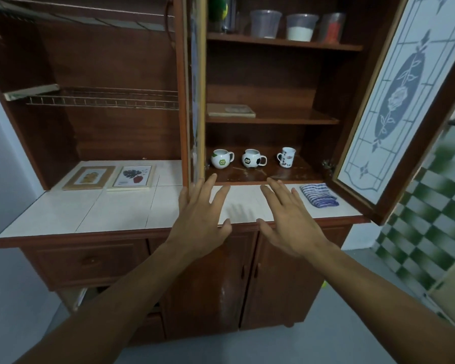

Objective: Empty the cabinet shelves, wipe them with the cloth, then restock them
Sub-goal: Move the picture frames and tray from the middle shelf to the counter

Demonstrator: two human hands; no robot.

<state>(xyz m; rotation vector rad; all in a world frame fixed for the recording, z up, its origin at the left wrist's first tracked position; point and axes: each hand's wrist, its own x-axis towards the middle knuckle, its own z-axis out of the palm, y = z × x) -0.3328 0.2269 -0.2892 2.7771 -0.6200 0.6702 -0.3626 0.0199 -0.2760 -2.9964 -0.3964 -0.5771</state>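
Both hands are up in front of the open cabinet [326,82], and this job looks barely begun. The left hand [202,219] hovers over the white tiled surface [116,214], fingers [208,183] straight and spread, gripping nothing. The right hand [289,219] beside it matches: splayed, released, nothing held.

On the bottom shelf [294,173] three mugs stand upright in a row: a round mug with a green badge [222,158], a football mug [253,158] and a taller printed mug [286,157]. What is inside them can't be told from here. The middle shelf [300,119] carries one flat board [230,110] at its left end. On the top shelf [281,42] are three clear tubs: the first tub [265,23] is cloudy with its contents unclear, the second tub [301,27] has white powder low down, and the third tub [331,27] holds something red.

By my reckoning every shelf still needs emptying, then wiping, then restocking. The striped cloth [318,195] lies folded on the surface at the right, near the open door [394,101], with no hand on it.
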